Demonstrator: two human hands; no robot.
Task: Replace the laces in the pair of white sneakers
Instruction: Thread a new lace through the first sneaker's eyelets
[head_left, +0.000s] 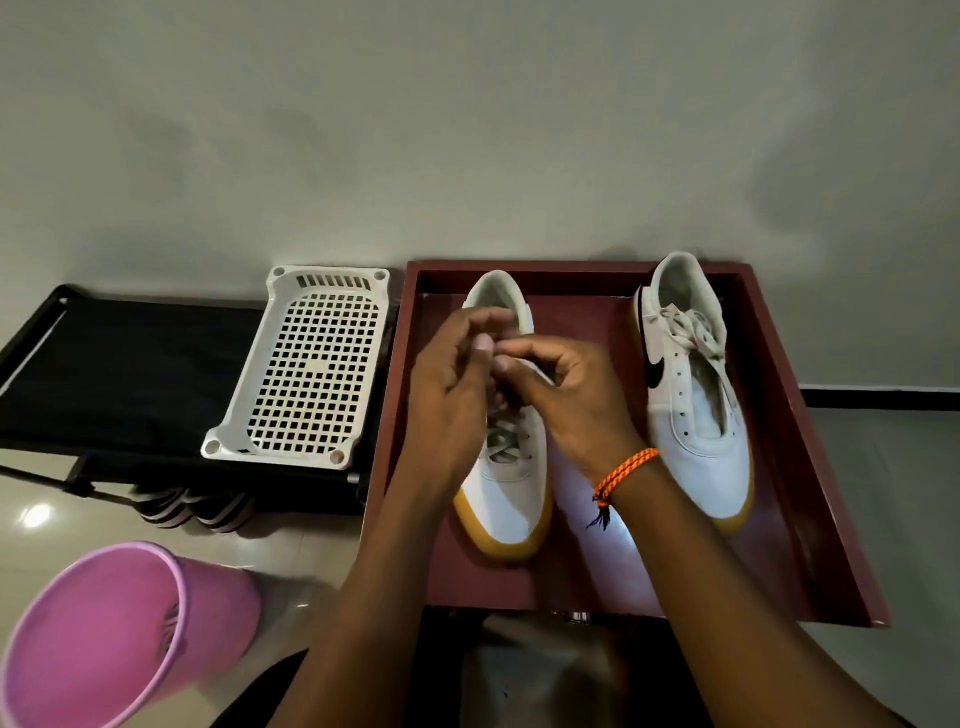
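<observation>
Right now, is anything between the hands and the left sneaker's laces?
Nothing visible. The left hand and right hand are already at the laces over the left sneaker in the maroon tray. The other sneaker stands apart, to the right.

Dim, soft, wide-angle edge distortion.

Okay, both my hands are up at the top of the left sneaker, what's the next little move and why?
Probably draw the lace end through the top eyelet and pull it snug. Both the left hand and right hand pinch together near the left sneaker collar, with lower rows already crossed. The right sneaker has a loose lace.
</observation>
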